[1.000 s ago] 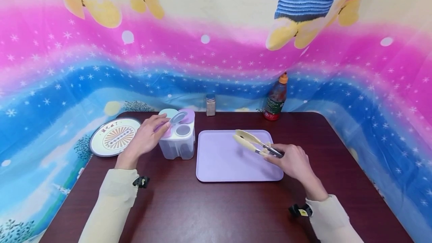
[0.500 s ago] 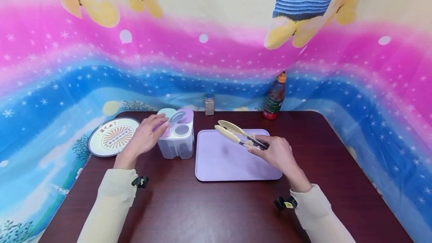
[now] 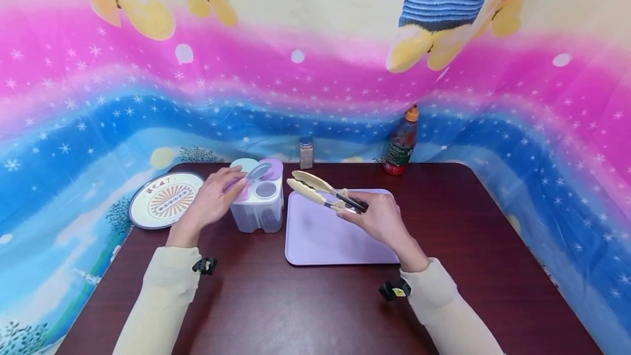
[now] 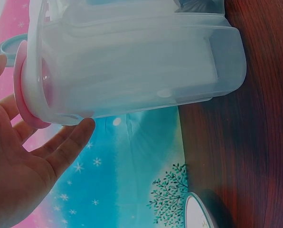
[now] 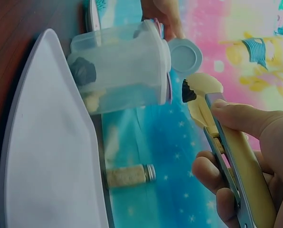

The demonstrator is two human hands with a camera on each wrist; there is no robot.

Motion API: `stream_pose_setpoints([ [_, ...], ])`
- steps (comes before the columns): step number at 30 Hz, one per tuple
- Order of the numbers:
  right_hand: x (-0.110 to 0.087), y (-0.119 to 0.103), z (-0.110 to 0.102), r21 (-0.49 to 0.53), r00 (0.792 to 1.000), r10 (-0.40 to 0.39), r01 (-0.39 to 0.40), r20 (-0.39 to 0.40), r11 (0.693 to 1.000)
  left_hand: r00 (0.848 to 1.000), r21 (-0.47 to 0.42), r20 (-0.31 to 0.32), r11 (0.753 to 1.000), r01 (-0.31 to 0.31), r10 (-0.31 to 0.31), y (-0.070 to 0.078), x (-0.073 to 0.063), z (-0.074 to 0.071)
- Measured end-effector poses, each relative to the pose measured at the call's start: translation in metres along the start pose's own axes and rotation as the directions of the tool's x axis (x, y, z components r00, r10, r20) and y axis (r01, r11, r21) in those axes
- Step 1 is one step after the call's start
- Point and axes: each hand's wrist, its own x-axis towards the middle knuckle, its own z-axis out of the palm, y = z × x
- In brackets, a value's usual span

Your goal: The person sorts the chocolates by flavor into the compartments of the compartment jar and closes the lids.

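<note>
A translucent container (image 3: 257, 218) with several round coloured lids stands left of the tray. Its grey-blue flip lid (image 5: 185, 55) is raised beside a round opening (image 3: 267, 189). My left hand (image 3: 214, 197) rests at the container's left side and pink lid (image 4: 25, 88), fingers extended, thumb at the raised lid. Cream-tipped tongs (image 3: 315, 186) with metal arms are gripped in my right hand (image 3: 379, 213) above the lilac tray (image 3: 320, 245). Their tips point left towards the container, slightly apart; a dark patch shows between them in the right wrist view.
Behind the left forearm lies a white patterned plate (image 3: 162, 201). At the back stand a small spice jar (image 3: 306, 155) and a red sauce bottle (image 3: 400, 147) with an orange cap. Inside the container show a dark lump (image 5: 83, 71) and a yellowish piece (image 5: 91, 101).
The right hand has carried the tongs leftward over the tray, bringing the tips close to the container. The left hand has stayed in place on the container.
</note>
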Motion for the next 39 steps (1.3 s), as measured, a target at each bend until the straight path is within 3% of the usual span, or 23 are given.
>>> stream_pose_setpoints([
  [4, 0.005, -0.009, 0.003, 0.017, 1.0, -0.022, 0.022, 0.009, 1.0, 1.0, -0.001, 0.001, 1.0, 0.003, -0.003, 0.0, 0.0, 0.0],
  [8, 0.01, -0.017, 0.008, 0.023, 0.999, 0.01, -0.011, 0.045, 1.0, 1.0, -0.003, 0.001, 1.0, 0.004, -0.004, 0.0, 0.0, 0.001],
  [23, 0.023, -0.036, 0.028, 0.024, 0.998, -0.04, 0.039, 0.042, 0.999, 1.0, -0.012, -0.012, 1.0, 0.006, -0.006, 0.0, 0.0, 0.001],
  [39, 0.025, -0.041, 0.031, 0.034, 0.997, -0.029, 0.027, 0.064, 0.999, 1.0, -0.016, -0.017, 1.0, -0.004, 0.003, -0.001, 0.0, 0.001],
])
